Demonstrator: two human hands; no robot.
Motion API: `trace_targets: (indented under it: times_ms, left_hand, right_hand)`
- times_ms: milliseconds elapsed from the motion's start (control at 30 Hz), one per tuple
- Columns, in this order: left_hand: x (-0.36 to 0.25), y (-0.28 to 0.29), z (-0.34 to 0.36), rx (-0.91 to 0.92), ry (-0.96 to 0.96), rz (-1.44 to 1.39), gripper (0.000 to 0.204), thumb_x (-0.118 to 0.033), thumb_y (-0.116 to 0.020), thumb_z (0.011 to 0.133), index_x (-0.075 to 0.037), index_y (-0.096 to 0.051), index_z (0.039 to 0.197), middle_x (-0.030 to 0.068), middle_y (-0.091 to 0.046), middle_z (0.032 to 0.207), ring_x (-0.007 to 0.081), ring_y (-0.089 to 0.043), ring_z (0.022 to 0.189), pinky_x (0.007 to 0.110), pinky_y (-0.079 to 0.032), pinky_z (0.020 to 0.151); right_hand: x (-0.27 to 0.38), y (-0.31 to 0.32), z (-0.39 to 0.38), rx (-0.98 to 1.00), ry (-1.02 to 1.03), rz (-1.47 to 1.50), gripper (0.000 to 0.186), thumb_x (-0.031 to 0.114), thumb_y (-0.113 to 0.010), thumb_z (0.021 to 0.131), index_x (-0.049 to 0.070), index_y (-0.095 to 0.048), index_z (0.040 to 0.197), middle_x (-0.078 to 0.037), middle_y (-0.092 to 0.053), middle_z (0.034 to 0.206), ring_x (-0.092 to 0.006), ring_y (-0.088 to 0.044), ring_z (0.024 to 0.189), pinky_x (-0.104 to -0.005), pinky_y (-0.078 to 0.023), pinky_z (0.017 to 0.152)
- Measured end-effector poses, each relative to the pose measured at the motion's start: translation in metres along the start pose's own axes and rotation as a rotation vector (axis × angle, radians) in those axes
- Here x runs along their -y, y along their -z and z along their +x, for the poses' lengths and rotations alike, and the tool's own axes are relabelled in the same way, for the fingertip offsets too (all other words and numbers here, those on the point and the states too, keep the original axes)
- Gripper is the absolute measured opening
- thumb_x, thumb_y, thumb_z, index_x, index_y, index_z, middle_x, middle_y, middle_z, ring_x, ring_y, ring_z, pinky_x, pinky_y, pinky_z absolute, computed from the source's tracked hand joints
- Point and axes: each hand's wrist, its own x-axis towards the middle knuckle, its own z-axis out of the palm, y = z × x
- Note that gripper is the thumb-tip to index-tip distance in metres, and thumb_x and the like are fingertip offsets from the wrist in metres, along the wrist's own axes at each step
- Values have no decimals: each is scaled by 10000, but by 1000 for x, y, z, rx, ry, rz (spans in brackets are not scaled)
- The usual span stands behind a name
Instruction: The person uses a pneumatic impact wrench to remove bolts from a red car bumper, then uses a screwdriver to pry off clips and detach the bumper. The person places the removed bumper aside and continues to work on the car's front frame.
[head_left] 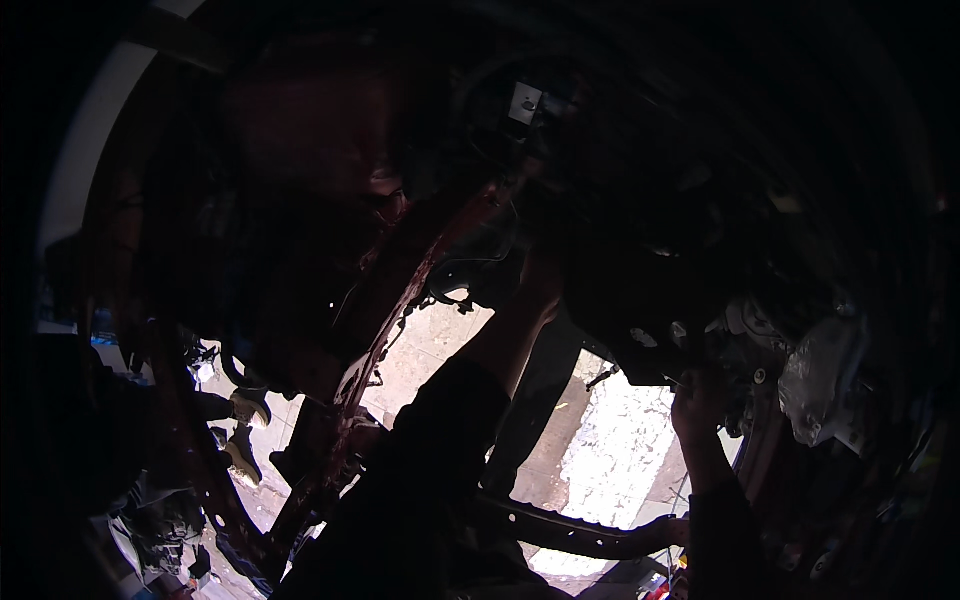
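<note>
I am reaching into the dark front end of a vehicle with red-painted metal. My left arm stretches up through the middle of the view, and my left hand point(541, 272) goes into deep shadow beside a red frame rail point(400, 270). Its fingers, and whatever they touch, are lost in the dark. At the right my right hand point(699, 396) is raised with its fingers curled, against the lower edge of a dark bulky part point(625, 300). A small glint shows near its fingertips, but anything held there is too dark to make out. Pale metal engine parts point(815, 375) lie just right of it.
A dark curved crossbar point(590, 537) spans the opening below my hands. Sunlit tiled floor point(620, 440) shows through the gaps. At the left, a person's shoes point(243, 460) stand on the floor beyond a dark rail point(205, 450). A small pale label point(524, 103) sits high up.
</note>
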Motion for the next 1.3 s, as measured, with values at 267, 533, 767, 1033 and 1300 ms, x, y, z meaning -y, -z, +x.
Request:
trace_targets:
  times_ms: [267, 533, 767, 1033, 1300]
  left_hand:
    - [2, -8, 10, 46, -34, -199, 322, -202, -639, 1079, -120, -626, 1390, 35, -683, 1185, 149, -662, 1024, 332, -576, 877]
    - [-25, -16, 22, 81, 45, -167, 294, -191, -655, 1072, -133, -621, 1358, 27, -669, 1146, 145, -658, 971, 326, -577, 814]
    - [-46, -29, 28, 101, 70, -114, 258, -225, -652, 1076, -144, -633, 1321, 20, -673, 1080, 146, -656, 918, 330, -569, 762]
    - [-55, -17, 25, 231, 111, -156, 224, -274, -640, 1085, -156, -646, 1275, 10, -676, 1008, 148, -652, 855, 335, -557, 704]
    - [-72, 4, 41, -152, -1141, 1153, 357, -233, -651, 1025, -33, -627, 1319, 141, -721, 1159, 319, -714, 1004, 430, -566, 882]
  right_hand:
    - [-6, -6, 8, -103, 21, -27, 104, 38, -773, 858, 74, -714, 935, -175, -689, 935, -386, -685, 850, -483, -561, 732]
    - [-6, 32, 53, -245, 166, -193, 96, 130, -744, 941, 63, -702, 996, -171, -683, 944, -374, -691, 838, -472, -566, 673]
    - [-6, 51, 83, -141, 84, -91, 116, 168, -732, 958, 58, -697, 974, -159, -664, 917, -369, -668, 799, -478, -560, 660]
    - [-9, 46, 104, -196, 103, -120, 141, 208, -747, 970, 71, -716, 969, -125, -682, 873, -331, -675, 771, -440, -554, 662]
    - [-11, 50, 90, -72, 80, -135, 172, 240, -797, 900, 92, -725, 953, -116, -701, 867, -318, -692, 767, -445, -571, 682]
